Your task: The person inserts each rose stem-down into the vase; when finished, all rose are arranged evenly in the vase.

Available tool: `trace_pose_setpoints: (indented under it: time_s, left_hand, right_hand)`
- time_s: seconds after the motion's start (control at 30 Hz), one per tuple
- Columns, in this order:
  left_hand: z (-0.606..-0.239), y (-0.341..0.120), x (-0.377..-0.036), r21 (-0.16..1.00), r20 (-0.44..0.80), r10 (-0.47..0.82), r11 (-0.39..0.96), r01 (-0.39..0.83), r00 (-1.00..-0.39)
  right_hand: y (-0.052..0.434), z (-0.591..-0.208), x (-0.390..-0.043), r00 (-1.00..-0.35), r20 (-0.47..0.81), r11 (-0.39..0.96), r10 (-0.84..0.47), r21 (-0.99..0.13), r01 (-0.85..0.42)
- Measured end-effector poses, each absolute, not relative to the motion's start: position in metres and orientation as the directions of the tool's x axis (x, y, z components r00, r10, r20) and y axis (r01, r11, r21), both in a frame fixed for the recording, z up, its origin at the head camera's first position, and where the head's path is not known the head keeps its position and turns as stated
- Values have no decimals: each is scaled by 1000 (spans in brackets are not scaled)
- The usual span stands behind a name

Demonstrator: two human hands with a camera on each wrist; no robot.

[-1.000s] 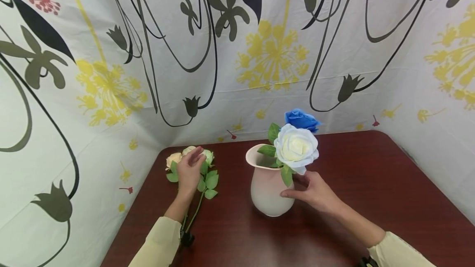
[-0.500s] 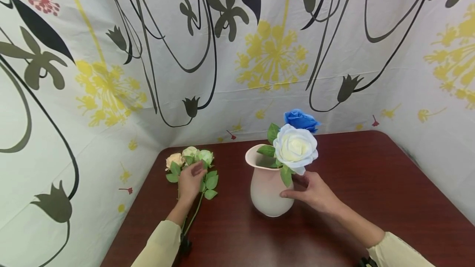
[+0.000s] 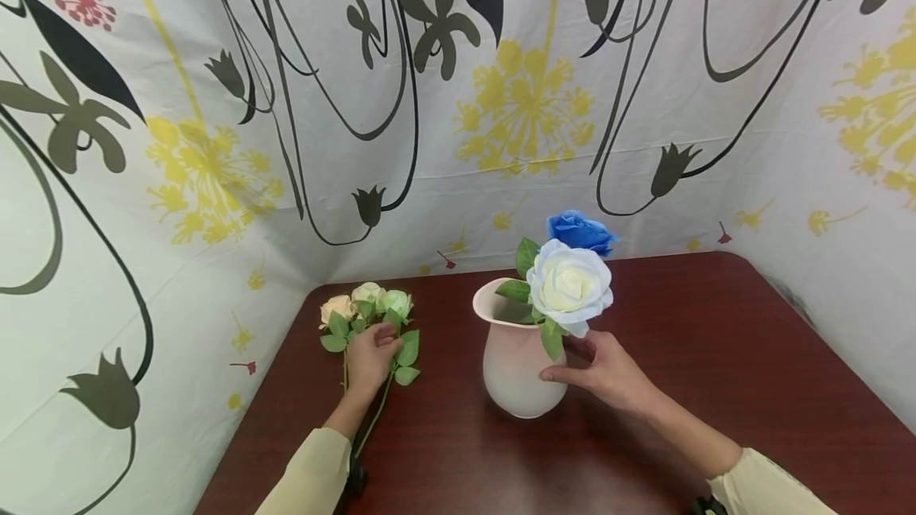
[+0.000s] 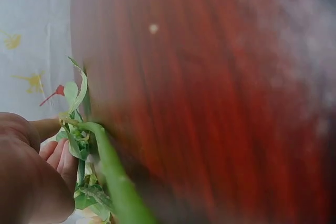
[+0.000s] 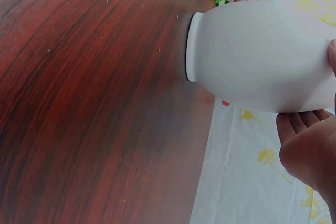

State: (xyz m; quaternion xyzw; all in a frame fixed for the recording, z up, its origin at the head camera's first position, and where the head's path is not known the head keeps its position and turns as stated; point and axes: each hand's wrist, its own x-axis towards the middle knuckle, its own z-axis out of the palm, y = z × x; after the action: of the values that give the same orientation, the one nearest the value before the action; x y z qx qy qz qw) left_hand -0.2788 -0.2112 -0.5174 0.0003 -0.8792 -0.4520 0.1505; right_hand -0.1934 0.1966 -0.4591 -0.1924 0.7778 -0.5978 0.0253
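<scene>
A pale pink and white vase (image 3: pixel 522 372) stands upright, with a white rose (image 3: pixel 570 287) and a blue rose (image 3: pixel 581 232) leaning out of its mouth. My right hand (image 3: pixel 611 368) grips the vase's right side, thumb in front and fingers behind. In the right wrist view, the fingers lie along the vase's wall (image 5: pixel 252 56). At left, my left hand (image 3: pixel 374 356) reaches among the leaves of several pale roses (image 3: pixel 368 296) lying on the table. Its thumb and fingers close around a leafy green stem (image 4: pixel 113 166), just below the blooms; the hand partly hides the stems.
The dark red-brown table (image 3: pixel 687 356) carries the vase and loose roses. A white patterned cloth (image 3: pixel 429 102) hangs close behind the table and along both sides. The loose stems run toward the table's front left, passing under my left forearm.
My left hand has drawn back and down from over the blooms to the leafy stems, uncovering the rose heads. My right hand and the vase hold still.
</scene>
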Motion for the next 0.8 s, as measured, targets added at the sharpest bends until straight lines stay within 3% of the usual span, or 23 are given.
trace_pose_setpoints:
  time_s: [0.8]
  left_hand:
    - [-520,-204,-279,692,238,-108,716,91,-965]
  right_hand:
    - [197,-460,-194,-919,215,216,-330,-931,-296]
